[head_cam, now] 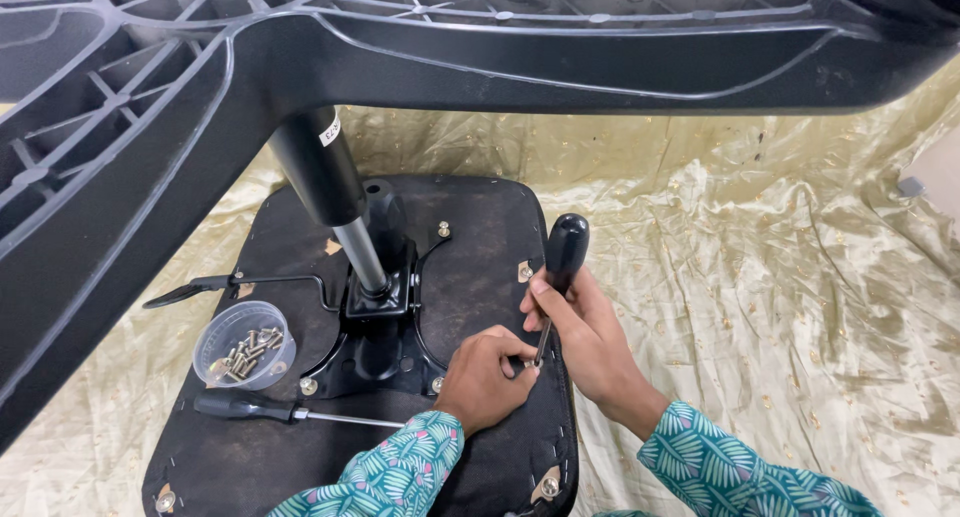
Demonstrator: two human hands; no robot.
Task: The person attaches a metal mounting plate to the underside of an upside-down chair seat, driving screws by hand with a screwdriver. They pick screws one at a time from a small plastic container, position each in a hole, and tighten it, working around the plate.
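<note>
- Your right hand (590,342) grasps the black-handled screwdriver (562,267), tip at the seat underside's (480,237) right edge. Keep it straight up.
- Your left hand (485,377) pinches by the tip. Hold it steady.
- Spare screws wait in the cup (243,345).

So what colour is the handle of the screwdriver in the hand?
Black. The screwdriver handle in the right hand is plain black, seen in the head view.

We count two screwdrivers (560,267) (262,408), one cup (245,344) of many screws, one upturned seat (480,237), one base (420,57), two hands (484,380) (590,339).
</note>
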